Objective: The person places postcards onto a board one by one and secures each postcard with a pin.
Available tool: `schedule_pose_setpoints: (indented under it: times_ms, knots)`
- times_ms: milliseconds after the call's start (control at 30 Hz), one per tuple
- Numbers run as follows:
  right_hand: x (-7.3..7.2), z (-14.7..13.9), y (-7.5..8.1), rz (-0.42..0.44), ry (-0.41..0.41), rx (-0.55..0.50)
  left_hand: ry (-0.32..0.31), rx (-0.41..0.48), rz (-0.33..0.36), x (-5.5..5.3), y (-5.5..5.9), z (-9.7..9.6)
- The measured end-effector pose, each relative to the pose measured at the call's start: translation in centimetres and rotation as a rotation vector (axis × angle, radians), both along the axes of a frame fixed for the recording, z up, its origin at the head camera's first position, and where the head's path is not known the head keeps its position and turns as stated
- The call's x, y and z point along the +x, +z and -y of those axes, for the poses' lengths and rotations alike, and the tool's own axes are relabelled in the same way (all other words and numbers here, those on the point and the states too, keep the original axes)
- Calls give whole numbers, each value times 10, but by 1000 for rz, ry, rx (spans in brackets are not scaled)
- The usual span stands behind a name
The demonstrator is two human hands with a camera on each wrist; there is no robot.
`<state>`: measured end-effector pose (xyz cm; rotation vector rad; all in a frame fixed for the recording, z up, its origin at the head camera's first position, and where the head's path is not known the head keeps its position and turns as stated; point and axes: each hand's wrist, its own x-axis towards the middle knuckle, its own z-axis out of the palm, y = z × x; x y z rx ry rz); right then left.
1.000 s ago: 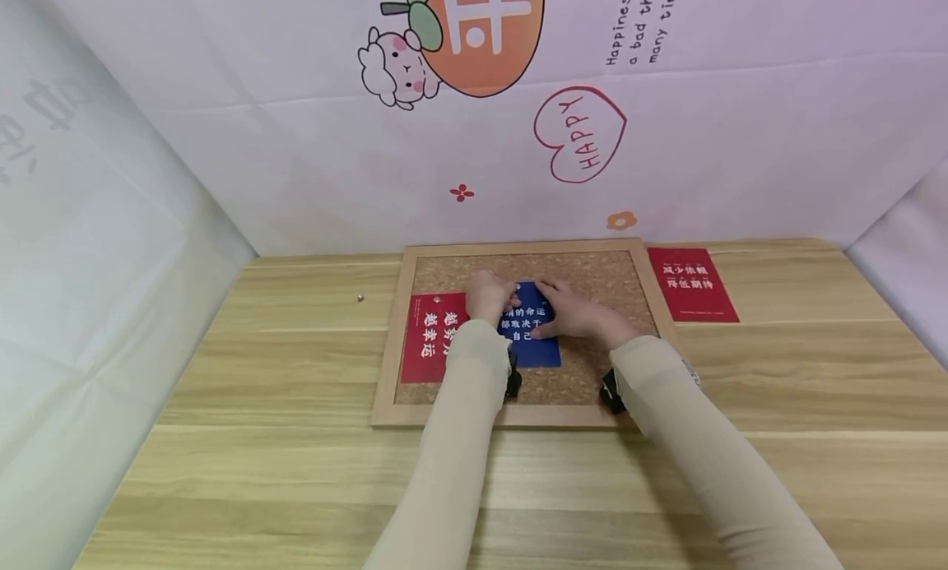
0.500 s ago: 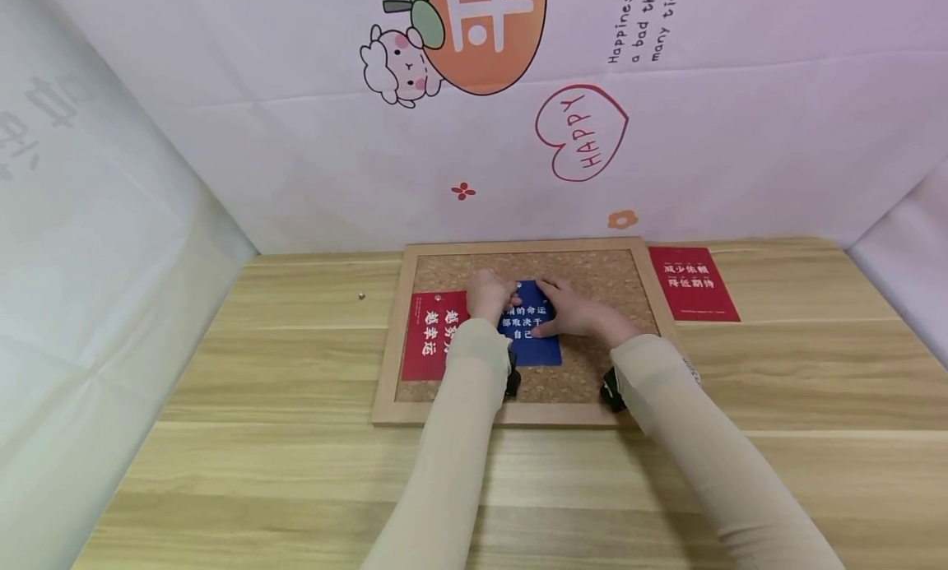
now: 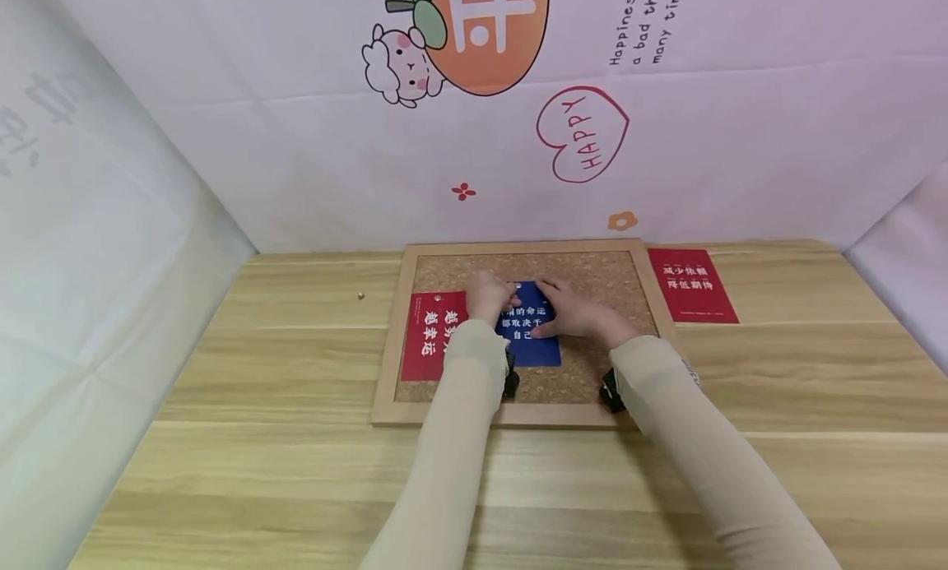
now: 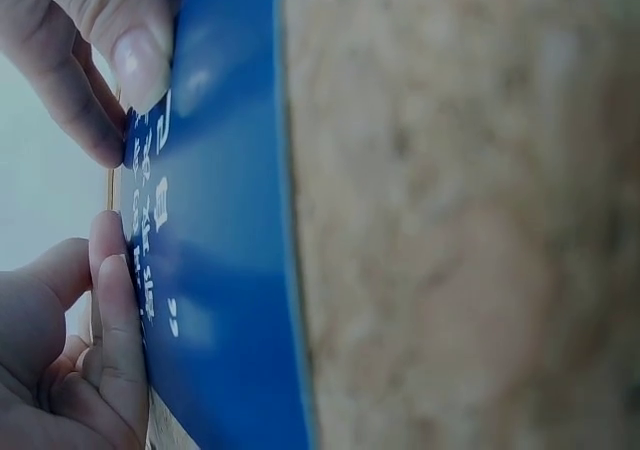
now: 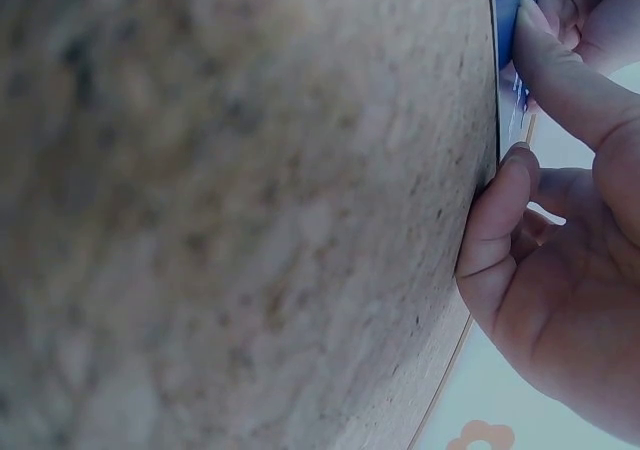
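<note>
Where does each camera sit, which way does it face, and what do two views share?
Head: on the head, facing forward and down at the corkboard; left hand, right hand and both sleeves show.
Left wrist: on that wrist, looking low over the corkboard and blue card; parts of both hands show.
Right wrist: on that wrist, looking low across the corkboard; right hand near, left hand beyond.
Shared: both wrist views show the blue card.

Head view: bright, diffuse light; soft shadow on surface point(image 3: 281, 447) beside right sleeve point(image 3: 714, 451). Wrist views: dimmer; near cork board point(image 5: 250, 220) blurred, pale glare on blue card point(image 4: 225, 230).
</note>
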<state>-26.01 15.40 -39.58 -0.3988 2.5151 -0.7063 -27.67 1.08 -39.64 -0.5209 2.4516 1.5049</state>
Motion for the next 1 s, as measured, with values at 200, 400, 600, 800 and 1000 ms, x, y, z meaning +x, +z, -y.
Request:
schedule_pose_setpoints:
  times_ms: [200,400,600,800,1000]
  knots:
    - [0,0,0,-4,2,-13,10,68,-12,-2,-1,2]
    - [0,-1,0,-1,3,-10,15,96,-15,-2,-3,3]
    - [0,0,0,2,1,-13,21,114,2,-4,-5,3]
    - [1,-1,1,4,8,-11,0,141,16,-7,-8,4]
    - [1,-2,-1,2,8,-33,-35,195,21,-8,-9,7]
